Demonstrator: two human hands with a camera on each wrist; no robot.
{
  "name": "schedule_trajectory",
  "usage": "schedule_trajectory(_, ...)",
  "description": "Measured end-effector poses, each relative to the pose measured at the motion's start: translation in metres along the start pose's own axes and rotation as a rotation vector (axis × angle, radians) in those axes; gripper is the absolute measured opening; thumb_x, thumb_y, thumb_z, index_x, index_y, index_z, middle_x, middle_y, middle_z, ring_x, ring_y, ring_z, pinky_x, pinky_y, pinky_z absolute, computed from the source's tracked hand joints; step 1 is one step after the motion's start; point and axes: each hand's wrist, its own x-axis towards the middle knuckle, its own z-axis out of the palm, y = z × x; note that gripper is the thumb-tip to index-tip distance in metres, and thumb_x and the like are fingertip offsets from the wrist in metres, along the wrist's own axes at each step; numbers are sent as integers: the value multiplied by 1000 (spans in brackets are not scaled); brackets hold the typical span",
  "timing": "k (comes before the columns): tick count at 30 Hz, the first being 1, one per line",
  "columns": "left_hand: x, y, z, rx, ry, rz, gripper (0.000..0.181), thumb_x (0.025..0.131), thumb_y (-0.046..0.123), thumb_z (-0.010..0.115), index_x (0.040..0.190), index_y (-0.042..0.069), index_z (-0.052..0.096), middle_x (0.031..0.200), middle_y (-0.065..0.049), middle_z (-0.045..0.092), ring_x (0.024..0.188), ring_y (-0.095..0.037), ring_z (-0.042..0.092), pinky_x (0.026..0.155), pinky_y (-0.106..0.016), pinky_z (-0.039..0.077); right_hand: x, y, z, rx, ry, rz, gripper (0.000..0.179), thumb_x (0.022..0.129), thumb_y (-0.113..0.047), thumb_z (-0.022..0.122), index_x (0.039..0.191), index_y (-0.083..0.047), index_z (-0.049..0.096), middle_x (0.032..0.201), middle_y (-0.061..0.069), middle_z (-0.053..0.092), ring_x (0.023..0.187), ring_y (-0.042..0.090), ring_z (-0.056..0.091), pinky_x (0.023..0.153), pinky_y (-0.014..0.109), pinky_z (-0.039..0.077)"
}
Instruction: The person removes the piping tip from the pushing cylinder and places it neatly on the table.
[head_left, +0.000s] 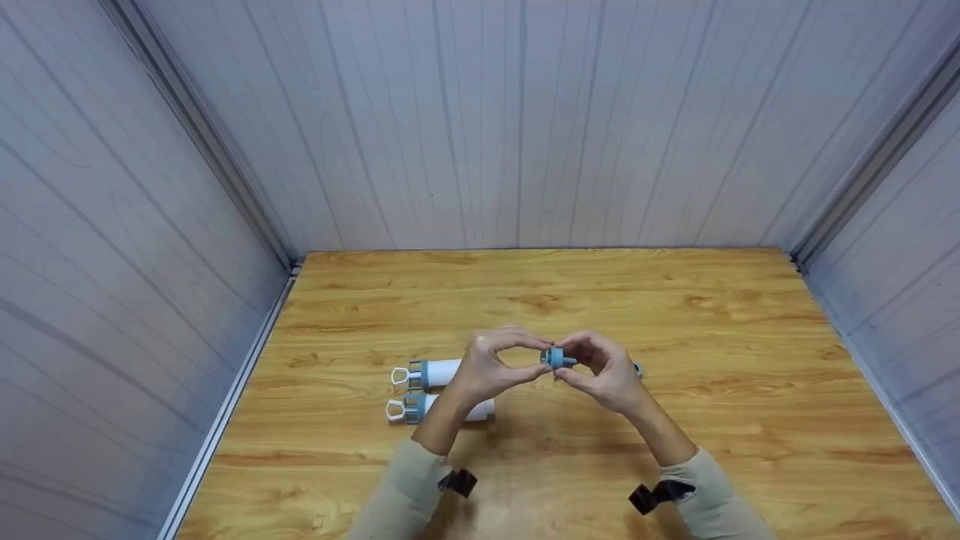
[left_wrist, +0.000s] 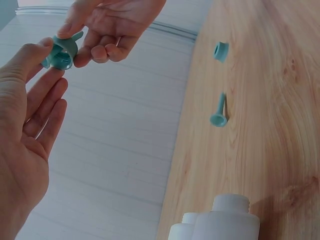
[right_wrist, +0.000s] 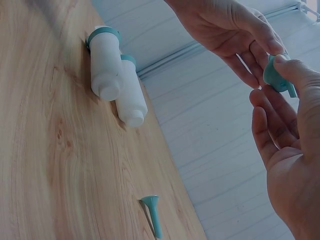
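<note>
My left hand and right hand meet above the wooden table. Between them is a small teal plastic nozzle fitting with a thin spout toward the right. In the left wrist view, its open cup-shaped end faces the camera. The left thumb and fingers pinch one side of it, while the right thumb and index finger pinch the spout side. From the right wrist, the rounded teal body shows between the fingertips of both hands. Part of the fitting is hidden by the fingers.
Two white syringe-like barrels with teal collars and white ring handles lie left of the hands, partly behind the left arm. On the table also lie a teal funnel-shaped nozzle and a short teal ring. Pale panel walls enclose the table.
</note>
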Motion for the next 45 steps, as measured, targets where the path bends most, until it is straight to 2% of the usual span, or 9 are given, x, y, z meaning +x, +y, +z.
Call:
schedule_trajectory(10, -2, -1, -3, 8, -14, -38, 25, 92, 9, 94, 115, 3, 88, 114, -13, 88, 109, -30, 84, 105, -39, 67, 1, -2, -3, -31, -3, -14, 37, 91, 26, 72, 125, 21, 61, 119, -12, 77, 103, 2, 76, 90, 20, 65)
schedule_trajectory(17, -5, -4, -3, 15, -6, -21, 21, 92, 8, 93, 112, 1, 87, 110, -14, 87, 106, -31, 83, 103, -40, 67, 1, -2, -4, -32, 1, -37, 36, 90, 28, 71, 124, 21, 62, 118, -10, 77, 101, 3, 76, 88, 21, 65)
schedule_trajectory(23, -6, -3, -5, 30, -7, -45, 20, 93, 9, 93, 111, 1, 87, 107, -12, 86, 102, -29, 83, 100, -38, 68, 1, -2, -4, -40, 8, -26, 38, 89, 28, 72, 124, 20, 62, 117, -11, 77, 99, 2, 76, 86, 20, 65)
schedule_trajectory(31, -7, -5, -5, 25, -7, -47, 20, 93, 9, 93, 110, 2, 87, 106, -12, 87, 100, -28, 83, 97, -37, 68, -1, 0, -5, -28, -2, -32, 36, 91, 27, 71, 125, 21, 62, 118, -11, 77, 102, 3, 76, 89, 20, 65)
schedule_trajectory(45, -8, -6, -9, 43, -2, -74, 20, 92, 11, 94, 111, 6, 88, 106, -10, 87, 101, -27, 83, 100, -39, 68, -11, -2, -21, -53, 22, -15, 38, 88, 30, 69, 125, 22, 61, 116, -12, 76, 101, 1, 75, 88, 18, 64)
